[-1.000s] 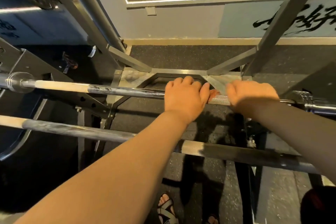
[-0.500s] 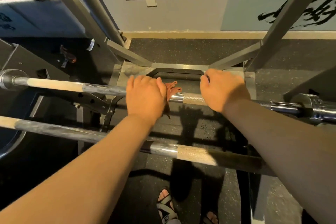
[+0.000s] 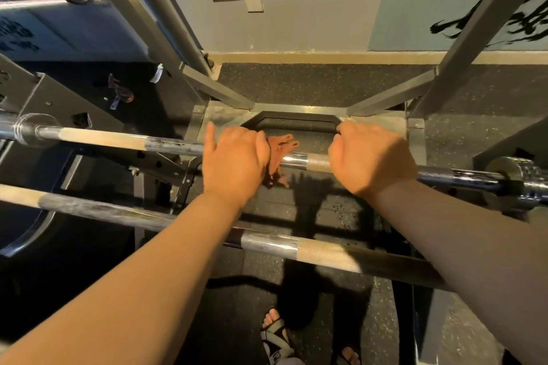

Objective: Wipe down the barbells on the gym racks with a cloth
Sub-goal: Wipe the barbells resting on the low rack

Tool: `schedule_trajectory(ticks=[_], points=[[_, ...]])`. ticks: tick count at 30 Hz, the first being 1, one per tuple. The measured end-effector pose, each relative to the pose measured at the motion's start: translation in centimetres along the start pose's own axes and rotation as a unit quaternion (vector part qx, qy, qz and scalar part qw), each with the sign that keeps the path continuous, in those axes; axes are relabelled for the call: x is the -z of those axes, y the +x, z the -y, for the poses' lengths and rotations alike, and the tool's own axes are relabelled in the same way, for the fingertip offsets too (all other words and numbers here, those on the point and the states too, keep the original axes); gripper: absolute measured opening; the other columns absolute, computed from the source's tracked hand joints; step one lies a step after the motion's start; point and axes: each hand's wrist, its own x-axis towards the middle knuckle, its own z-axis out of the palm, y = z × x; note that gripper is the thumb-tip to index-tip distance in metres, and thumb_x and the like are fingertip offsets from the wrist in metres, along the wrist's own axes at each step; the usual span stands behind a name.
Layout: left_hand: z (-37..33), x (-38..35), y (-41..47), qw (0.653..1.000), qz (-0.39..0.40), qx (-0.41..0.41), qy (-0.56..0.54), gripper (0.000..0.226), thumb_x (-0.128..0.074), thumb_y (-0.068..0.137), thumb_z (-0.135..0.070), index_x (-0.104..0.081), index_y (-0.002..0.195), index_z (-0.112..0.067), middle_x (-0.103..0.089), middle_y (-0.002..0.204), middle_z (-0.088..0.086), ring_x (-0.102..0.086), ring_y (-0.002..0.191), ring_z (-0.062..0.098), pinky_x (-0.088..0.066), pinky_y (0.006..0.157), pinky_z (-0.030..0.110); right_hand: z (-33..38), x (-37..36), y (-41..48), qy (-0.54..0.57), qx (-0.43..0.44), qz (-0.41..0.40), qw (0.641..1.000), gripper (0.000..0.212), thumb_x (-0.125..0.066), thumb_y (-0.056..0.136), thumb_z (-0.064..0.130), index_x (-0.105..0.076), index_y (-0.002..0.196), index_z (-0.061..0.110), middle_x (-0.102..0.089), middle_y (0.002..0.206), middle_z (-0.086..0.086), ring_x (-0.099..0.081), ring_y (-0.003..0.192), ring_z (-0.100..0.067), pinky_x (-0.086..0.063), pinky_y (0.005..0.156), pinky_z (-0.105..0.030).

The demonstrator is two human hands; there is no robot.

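Observation:
A steel barbell [image 3: 308,160] lies across the rack at chest height, running left to right. My left hand [image 3: 235,161] wraps over it near the middle and grips a reddish-brown cloth [image 3: 280,149] around the bar; cloth ends stick out to the right of the hand. My right hand [image 3: 372,157] curls over the same barbell a short way to the right, on the knurled part. A second barbell [image 3: 267,241] lies lower and nearer to me, untouched.
Grey rack uprights [image 3: 474,29] and angled braces [image 3: 216,89] frame the space behind the bars. The barbell sleeve and collar [image 3: 516,178] stick out at right. Black speckled rubber floor [image 3: 311,80] lies below, a wall with a mirror beyond. My sandalled feet [image 3: 275,335] show at the bottom.
My left hand slid the cloth leftward along the upper barbell from beside the right hand. The right hand also shifted left on the bar, and a gap opened between the hands.

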Motion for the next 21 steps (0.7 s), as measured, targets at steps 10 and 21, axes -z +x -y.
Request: schedule_trajectory(ticks=[10, 21], points=[[-7.4, -2.1, -1.1, 0.996, -0.006, -0.081, -0.041, 0.055, -0.017, 0.105, -0.039, -0.070, 0.102, -0.023, -0.066, 0.103, -0.001, -0.055, 0.113, 0.024, -0.025, 0.119, 0.049, 0.0, -0.6, -0.1, 0.003, 0.000, 0.001, 1.000, 0.040, -0.036, 0.100, 0.038, -0.067, 0.106, 0.013, -0.071, 0.097, -0.009, -0.066, 0.091, -0.031, -0.052, 0.080, -0.042], [-3.1, -0.3, 0.7, 0.998, -0.025, 0.051, 0.027, 0.047, -0.026, 0.104, -0.036, -0.067, 0.088, -0.018, -0.067, 0.092, 0.005, -0.058, 0.103, 0.029, -0.032, 0.113, 0.052, 0.5, 0.6, -0.3, -0.013, -0.011, 0.018, 1.000, 0.037, -0.034, 0.098, 0.033, -0.066, 0.098, 0.014, -0.069, 0.085, -0.008, -0.066, 0.078, -0.029, -0.054, 0.070, -0.038]])
